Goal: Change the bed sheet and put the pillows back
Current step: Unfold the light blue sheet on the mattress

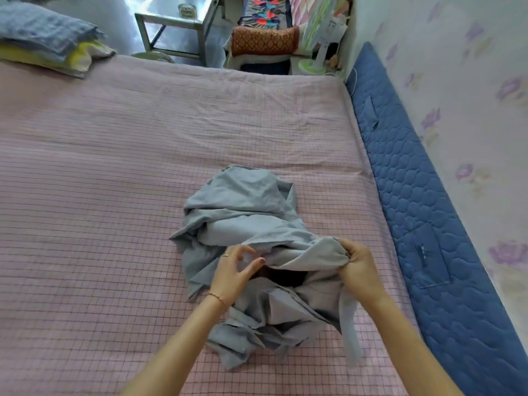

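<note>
While your right hand (360, 265) grips a bunched fold of the grey sheet (251, 224), your left hand (233, 271) hovers just beside it with fingers loosely spread, touching the cloth lightly at most and holding nothing. From the head view, the risk is that you pull from the wrong edge: the sheet is crumpled with no corner showing, so a hard tug with the right hand could twist it further or drag the whole heap toward you instead of opening it. The loose strip hanging under your right wrist may also catch as you lift. The sheet lies between and just beyond your hands, on the pink checked cover (114, 195), thin, soft and heavily creased, with a dark hollow between its folds below your left fingers. Well beyond your left hand, at the far corner, the pillows (48, 38) sit stacked, not yet put back. To the right of your right hand a blue pad (428, 195) runs along the wall.
</note>
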